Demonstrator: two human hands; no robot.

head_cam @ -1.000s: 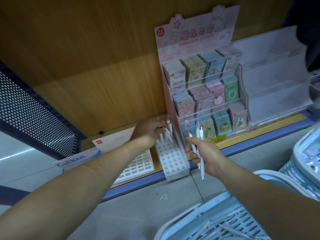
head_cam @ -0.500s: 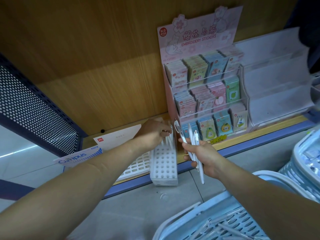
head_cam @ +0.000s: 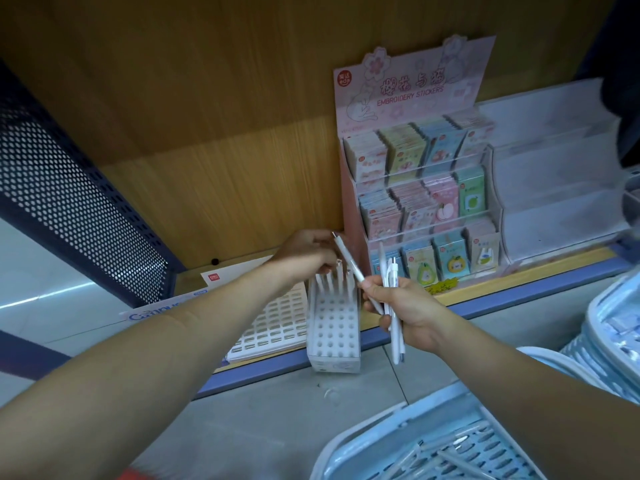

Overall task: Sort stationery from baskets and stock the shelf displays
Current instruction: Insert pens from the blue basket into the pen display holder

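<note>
A white pen holder with rows of holes stands at the shelf's front edge, a few white pens upright in its back rows. My right hand grips a bundle of white pens just right of the holder. One pen slants up and left out of that bundle. My left hand is above the holder's back and pinches this pen's upper end. A light blue basket at the bottom holds more white pens.
A pink embroidery-sticker display stands behind the holder, with a clear tiered rack to its right. A white grid tray and a Campus notebook lie to the left. A perforated metal panel closes the left side. A second basket is at right.
My left hand has lifted from the pens in the holder to the tip of a pen held out by my right hand. The holder has turned square to the shelf edge.
</note>
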